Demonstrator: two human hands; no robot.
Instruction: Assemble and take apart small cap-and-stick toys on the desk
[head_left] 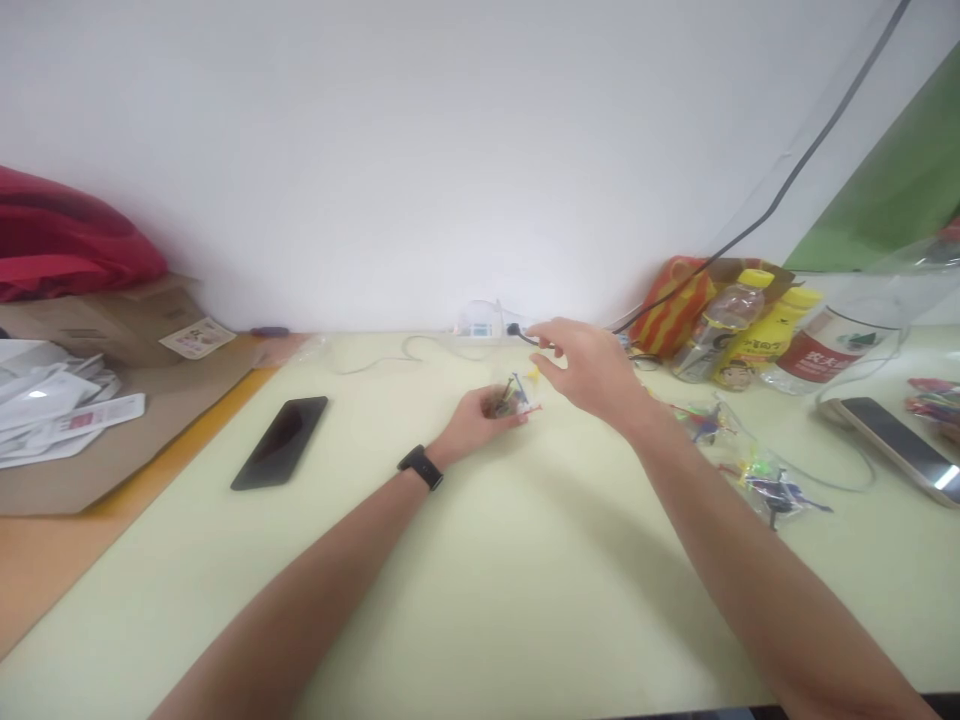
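Observation:
My left hand [480, 420] rests on the pale yellow table [480, 600], closed around a small bundle of colourful plastic pieces [514, 395] in blue, yellow and red. A black band sits on that wrist. My right hand [589, 368] hovers just above and to the right of the bundle, fingers spread and slightly curled, holding nothing that I can see. A tiny yellow piece [533, 373] lies just under its fingertips.
A black phone [280, 441] lies left of my hands. Clear bags of colourful pieces [757, 475] lie to the right, beside a second phone [896, 447]. Bottles [757, 335] and a striped bag [675, 305] stand at the back right; boxes and papers [67, 410] sit left.

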